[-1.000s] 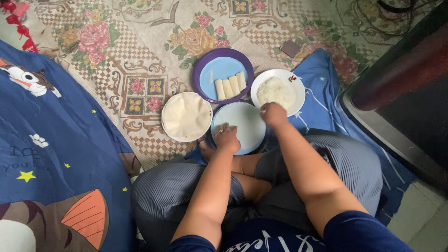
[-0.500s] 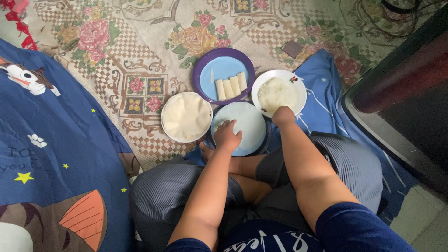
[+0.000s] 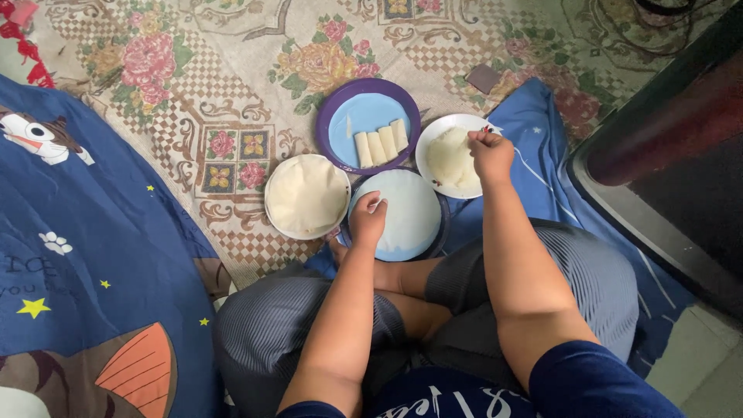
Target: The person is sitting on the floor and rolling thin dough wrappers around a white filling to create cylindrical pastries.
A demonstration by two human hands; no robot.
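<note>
Lowest in the frame are the person's crossed legs in grey striped trousers point(image 3: 279, 333), with dark blue sleeves at the bottom edge. Both bare forearms reach up the frame from there.

The left hand point(image 3: 368, 219) sits just left of centre, fingers curled loosely, resting on the near edge of a thin round wrapper point(image 3: 406, 213) spread flat over a blue plate point(image 3: 443, 232). I cannot tell whether it pinches the sheet or only presses on it.

Right of centre and a little higher, the right hand point(image 3: 490, 152) is clenched with fingertips pinched together over the white plate point(image 3: 433, 138), which carries a pale heap of filling point(image 3: 450, 159). Something small seems held in the pinch, too small to make out.

To the left of the blue plate, touching it or nearly so, a white plate holds a stack of wrappers point(image 3: 306, 194). Higher, at centre, a purple-rimmed plate point(image 3: 329, 116) bears three finished rolls point(image 3: 381, 144) side by side.

All of it stands on a floral mat point(image 3: 232, 70) filling the upper frame. A blue cartoon-print blanket point(image 3: 70, 255) covers the left side, another blue cloth point(image 3: 549, 147) lies at the right, and a dark cabinet point(image 3: 681, 131) closes off the far right.
</note>
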